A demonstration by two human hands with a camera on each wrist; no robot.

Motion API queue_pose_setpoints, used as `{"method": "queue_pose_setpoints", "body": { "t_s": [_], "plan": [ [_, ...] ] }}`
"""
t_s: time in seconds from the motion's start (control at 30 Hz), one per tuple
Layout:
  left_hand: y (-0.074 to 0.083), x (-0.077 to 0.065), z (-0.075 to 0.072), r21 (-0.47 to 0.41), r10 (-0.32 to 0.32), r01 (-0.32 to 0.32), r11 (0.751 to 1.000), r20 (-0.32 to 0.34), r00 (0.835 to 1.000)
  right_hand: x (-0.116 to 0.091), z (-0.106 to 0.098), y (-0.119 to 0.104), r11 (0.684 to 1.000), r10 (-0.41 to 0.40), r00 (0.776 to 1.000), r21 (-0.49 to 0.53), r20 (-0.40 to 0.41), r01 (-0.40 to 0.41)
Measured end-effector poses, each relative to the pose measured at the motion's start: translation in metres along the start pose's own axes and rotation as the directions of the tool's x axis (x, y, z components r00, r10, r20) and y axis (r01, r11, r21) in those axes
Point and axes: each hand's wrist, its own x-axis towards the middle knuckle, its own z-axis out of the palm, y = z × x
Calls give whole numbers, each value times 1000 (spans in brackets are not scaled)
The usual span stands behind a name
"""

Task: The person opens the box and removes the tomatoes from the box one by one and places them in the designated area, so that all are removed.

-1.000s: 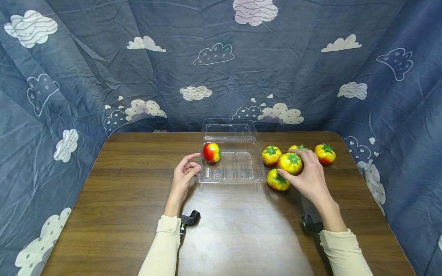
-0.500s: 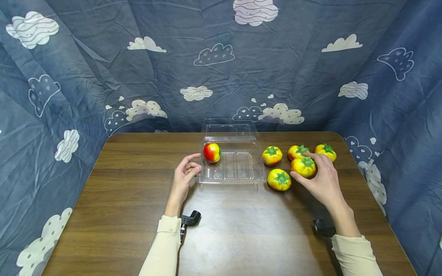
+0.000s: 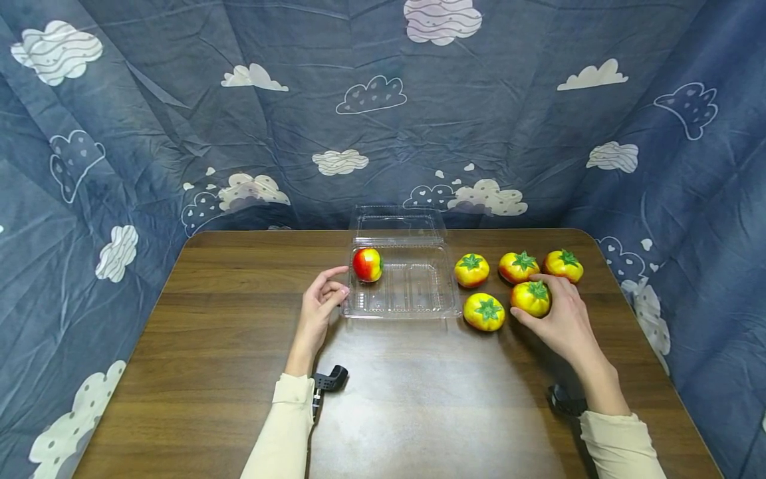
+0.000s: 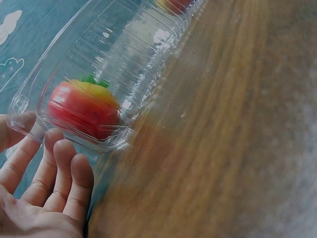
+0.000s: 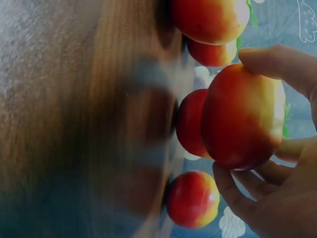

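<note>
The right hand (image 3: pixel 559 316) holds a yellow-and-red persimmon (image 3: pixel 531 299) with a green leafy top between thumb and fingers, low over the table's right side. In the right wrist view the held persimmon (image 5: pixel 242 119) overlaps others behind it. A clear plastic clamshell box (image 3: pixel 413 313) stands lid open at the table's back. One persimmon (image 3: pixel 367 265) lies on its side in the box's back left corner. The left hand (image 3: pixel 320 306) stays at the box's left side. Close up, its thumb and index finger (image 4: pixel 22 158) pinch the rim, other fingers loosely bent beside it.
Two persimmons lie just right of the box, one farther back (image 3: pixel 471 271) and one nearer (image 3: pixel 484 312). Behind the right hand are another persimmon (image 3: pixel 518 267) and one at the far right (image 3: pixel 563 265). A patterned blue cloth (image 3: pixel 371 133) hangs behind the wooden table (image 3: pixel 239 346).
The right hand has moved right and slightly nearer with its persimmon, away from the two beside the box. The persimmon behind now shows fully. Left hand and box stay put.
</note>
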Motion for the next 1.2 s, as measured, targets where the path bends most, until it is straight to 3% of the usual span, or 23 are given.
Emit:
{"method": "queue_pose_setpoints", "body": {
  "t_s": [0.2, 0.57, 1.2],
  "plan": [
    [-1, 0, 0, 0, 0, 0, 1000, 3, 1000, -2, 2, 4, 999, 44, 997, -21, 63, -43],
    [2, 0, 1, 5, -3, 3, 1000, 6, 1000, -5, 8, 14, 996, 82, 992, -34, 91, -79],
    [1, 0, 0, 15, -7, 7, 1000, -1, 1000, -5, 0, 8, 995, 94, 994, -19, 47, -93]
  ]
}}
